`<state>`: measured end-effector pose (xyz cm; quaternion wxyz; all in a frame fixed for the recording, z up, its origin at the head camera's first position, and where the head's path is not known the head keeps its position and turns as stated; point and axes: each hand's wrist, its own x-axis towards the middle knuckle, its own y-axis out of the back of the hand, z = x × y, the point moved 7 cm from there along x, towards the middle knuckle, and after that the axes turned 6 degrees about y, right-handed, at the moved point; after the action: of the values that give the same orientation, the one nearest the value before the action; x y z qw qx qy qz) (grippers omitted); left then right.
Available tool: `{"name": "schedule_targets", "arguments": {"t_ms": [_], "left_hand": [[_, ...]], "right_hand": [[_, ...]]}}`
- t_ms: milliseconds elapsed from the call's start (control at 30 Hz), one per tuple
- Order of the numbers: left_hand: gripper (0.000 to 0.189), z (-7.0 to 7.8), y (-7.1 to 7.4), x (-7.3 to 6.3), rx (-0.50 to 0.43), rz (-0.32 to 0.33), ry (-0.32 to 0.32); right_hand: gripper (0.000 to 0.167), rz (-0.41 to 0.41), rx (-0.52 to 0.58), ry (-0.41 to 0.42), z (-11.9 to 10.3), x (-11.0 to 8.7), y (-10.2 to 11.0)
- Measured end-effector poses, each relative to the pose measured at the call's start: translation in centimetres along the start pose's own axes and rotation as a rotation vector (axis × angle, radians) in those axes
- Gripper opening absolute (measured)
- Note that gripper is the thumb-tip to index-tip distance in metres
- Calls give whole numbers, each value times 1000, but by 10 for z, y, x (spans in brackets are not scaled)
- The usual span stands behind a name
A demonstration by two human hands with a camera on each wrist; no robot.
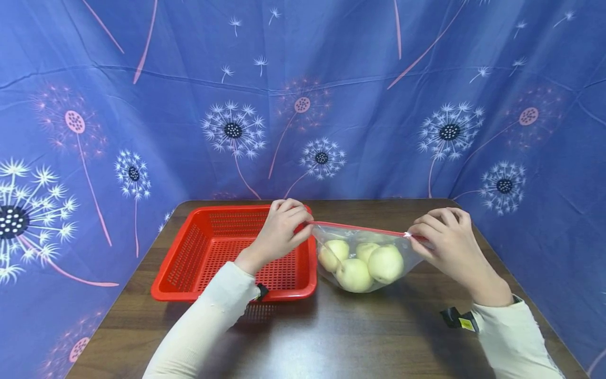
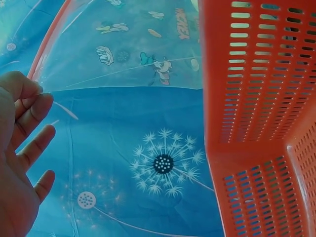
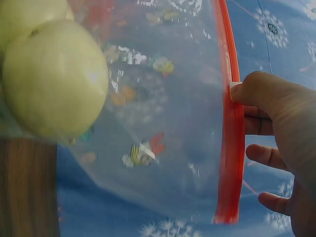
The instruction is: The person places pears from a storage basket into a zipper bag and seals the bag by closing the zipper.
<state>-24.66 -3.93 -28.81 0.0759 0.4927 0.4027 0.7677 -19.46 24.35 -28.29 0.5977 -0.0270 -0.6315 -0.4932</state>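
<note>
A clear zipper bag (image 1: 350,235) with a red top strip and printed cartoon figures holds several pale yellow-green apples (image 1: 385,263). My left hand (image 1: 284,226) pinches the bag's top left corner between thumb and index finger, its other fingers spread apart in the left wrist view. At the other end of the strip, my right hand (image 1: 447,245) pinches the small white slider (image 3: 235,87). Between the hands the red strip (image 1: 360,228) is stretched nearly straight. Past the slider, the strip's right end extends beside my right fingers. The apples bunch at the bag's bottom, close over the table.
Left of the bag stands a red perforated plastic basket (image 1: 163,289), partly behind my left forearm. Everything rests on a dark brown wooden table (image 1: 331,342). A blue curtain (image 1: 369,131) with dandelion prints surrounds the table's back and sides.
</note>
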Motion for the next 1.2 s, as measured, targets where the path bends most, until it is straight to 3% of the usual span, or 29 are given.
{"name": "schedule_targets", "arguments": {"t_ms": [600,933,1133,1200], "left_hand": [[7,-14,2,-13,-11,1,51],[6,-18,1,-17,-31,0,71],[6,-24,-10,-20,-161,-96,189],[7,-27,-15,-22,-235,-147,256]], "right_hand": [[55,-86,-19,-93,16,-19,22],[52,-83,-17,-135,21,-29,24],[8,-96,139,-228,30,-45,11],[24,-84,200,-269,31,-52,5]]}}
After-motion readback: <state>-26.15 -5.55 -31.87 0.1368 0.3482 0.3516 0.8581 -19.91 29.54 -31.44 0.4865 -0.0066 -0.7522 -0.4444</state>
